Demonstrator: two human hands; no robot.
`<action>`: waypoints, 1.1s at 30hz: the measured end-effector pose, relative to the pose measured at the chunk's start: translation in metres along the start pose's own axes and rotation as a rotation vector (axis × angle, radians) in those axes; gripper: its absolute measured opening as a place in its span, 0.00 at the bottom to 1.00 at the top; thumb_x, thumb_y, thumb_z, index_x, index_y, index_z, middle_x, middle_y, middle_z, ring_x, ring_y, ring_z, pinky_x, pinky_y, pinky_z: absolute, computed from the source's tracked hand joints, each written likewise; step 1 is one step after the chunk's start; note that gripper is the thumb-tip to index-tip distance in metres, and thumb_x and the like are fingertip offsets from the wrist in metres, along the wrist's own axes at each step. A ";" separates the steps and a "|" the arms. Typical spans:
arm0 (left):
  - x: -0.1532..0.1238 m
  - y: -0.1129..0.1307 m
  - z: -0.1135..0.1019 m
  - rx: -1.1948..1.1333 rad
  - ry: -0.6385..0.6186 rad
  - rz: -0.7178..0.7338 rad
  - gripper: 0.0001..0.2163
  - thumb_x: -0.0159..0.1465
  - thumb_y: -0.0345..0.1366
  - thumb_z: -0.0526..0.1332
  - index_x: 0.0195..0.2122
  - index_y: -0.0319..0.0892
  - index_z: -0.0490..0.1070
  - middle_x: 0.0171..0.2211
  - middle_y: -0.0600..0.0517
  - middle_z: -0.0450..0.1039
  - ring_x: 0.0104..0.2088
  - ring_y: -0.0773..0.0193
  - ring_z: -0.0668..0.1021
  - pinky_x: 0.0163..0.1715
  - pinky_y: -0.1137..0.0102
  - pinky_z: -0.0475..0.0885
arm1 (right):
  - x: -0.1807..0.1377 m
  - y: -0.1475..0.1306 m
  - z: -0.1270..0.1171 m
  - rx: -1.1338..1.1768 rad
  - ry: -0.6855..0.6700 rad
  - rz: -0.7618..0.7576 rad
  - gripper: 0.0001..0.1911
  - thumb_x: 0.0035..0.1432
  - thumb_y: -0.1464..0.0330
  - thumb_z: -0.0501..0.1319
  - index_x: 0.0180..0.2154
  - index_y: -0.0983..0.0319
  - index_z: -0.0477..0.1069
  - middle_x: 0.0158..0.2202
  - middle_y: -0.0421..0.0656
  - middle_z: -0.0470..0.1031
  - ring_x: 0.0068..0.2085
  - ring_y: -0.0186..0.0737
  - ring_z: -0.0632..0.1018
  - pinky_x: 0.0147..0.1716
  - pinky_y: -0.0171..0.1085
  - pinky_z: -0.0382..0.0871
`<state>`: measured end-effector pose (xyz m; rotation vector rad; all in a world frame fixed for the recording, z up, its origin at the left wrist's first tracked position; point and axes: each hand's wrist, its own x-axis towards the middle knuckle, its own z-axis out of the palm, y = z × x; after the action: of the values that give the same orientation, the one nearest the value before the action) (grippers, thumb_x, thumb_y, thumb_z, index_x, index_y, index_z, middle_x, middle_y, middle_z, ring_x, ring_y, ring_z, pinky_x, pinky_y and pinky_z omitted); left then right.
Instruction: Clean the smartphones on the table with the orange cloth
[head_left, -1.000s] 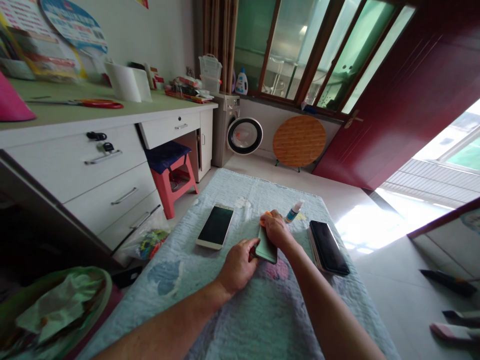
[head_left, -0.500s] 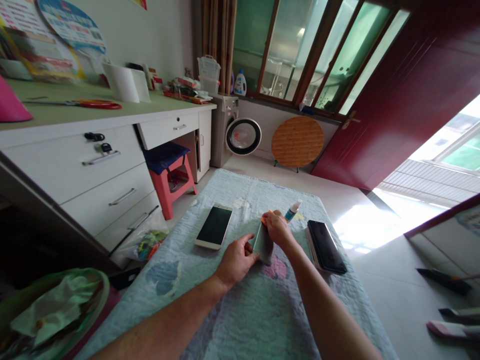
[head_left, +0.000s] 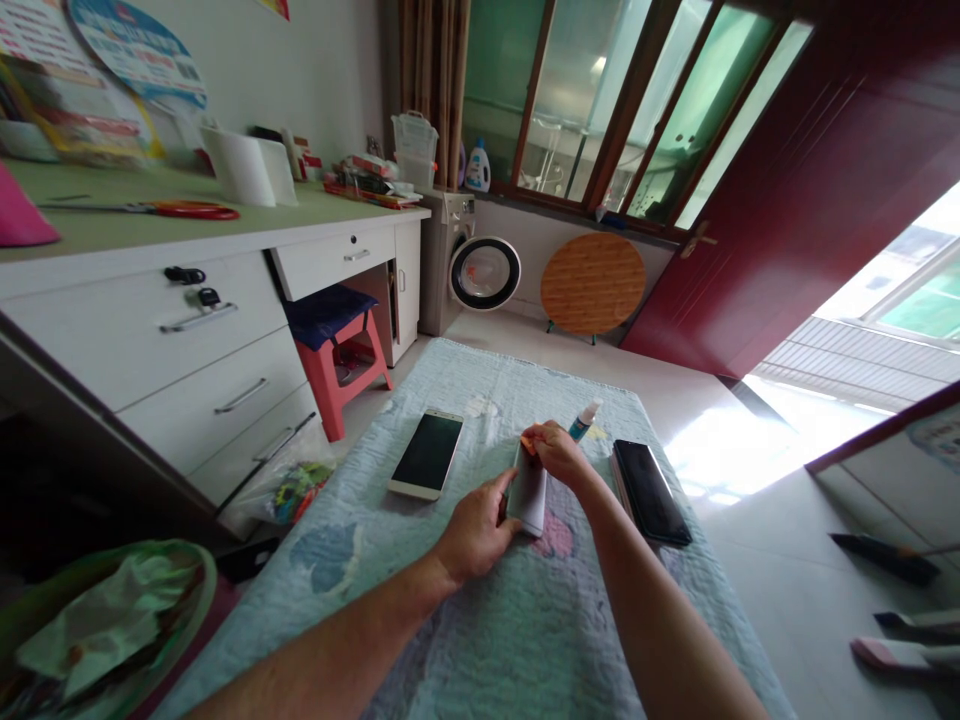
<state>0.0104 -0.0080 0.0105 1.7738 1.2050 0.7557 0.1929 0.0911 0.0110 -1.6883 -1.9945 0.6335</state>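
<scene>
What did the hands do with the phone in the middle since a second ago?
The middle phone was tipped up: its green back faced up before, now it stands tilted on its edge, showing a pale side. The left hand still grips its near end, the right hand its far end, with something orange. The white phone, the black phone and the spray bottle stayed put on the blanket.

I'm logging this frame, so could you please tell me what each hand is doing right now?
Left hand: closed on the tilted phone, holding its lower side.
Right hand: closed on an orange cloth at the phone's top end.
</scene>
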 end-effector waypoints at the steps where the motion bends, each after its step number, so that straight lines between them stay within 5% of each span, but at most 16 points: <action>1: 0.000 -0.001 0.001 -0.002 0.003 0.003 0.31 0.53 0.28 0.61 0.61 0.40 0.60 0.31 0.54 0.71 0.31 0.62 0.72 0.33 0.70 0.65 | -0.001 0.001 -0.002 -0.011 -0.011 0.001 0.16 0.50 0.76 0.51 0.32 0.62 0.77 0.33 0.44 0.73 0.35 0.36 0.73 0.38 0.33 0.64; 17: -0.001 0.000 -0.001 -0.116 -0.008 0.073 0.31 0.52 0.25 0.61 0.59 0.42 0.61 0.44 0.48 0.75 0.43 0.56 0.76 0.43 0.67 0.69 | -0.006 0.001 -0.007 -0.171 0.005 0.056 0.12 0.53 0.74 0.55 0.29 0.63 0.77 0.30 0.43 0.71 0.32 0.35 0.71 0.34 0.32 0.61; 22: -0.002 0.002 -0.001 -0.128 -0.014 0.076 0.30 0.52 0.25 0.61 0.58 0.42 0.63 0.43 0.48 0.75 0.42 0.55 0.75 0.43 0.66 0.69 | -0.003 -0.011 -0.001 -0.151 0.048 0.009 0.14 0.55 0.75 0.53 0.34 0.62 0.77 0.36 0.44 0.72 0.36 0.34 0.71 0.38 0.31 0.62; 33: -0.003 -0.001 0.003 -0.054 0.003 -0.023 0.33 0.52 0.26 0.60 0.62 0.41 0.59 0.31 0.53 0.73 0.36 0.59 0.75 0.39 0.68 0.68 | -0.051 0.007 -0.014 -0.305 0.065 0.049 0.11 0.58 0.73 0.53 0.29 0.64 0.73 0.30 0.45 0.69 0.33 0.37 0.69 0.36 0.35 0.59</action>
<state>0.0116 -0.0113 0.0082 1.7132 1.1940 0.7710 0.2147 0.0424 0.0155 -1.9097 -2.0915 0.2954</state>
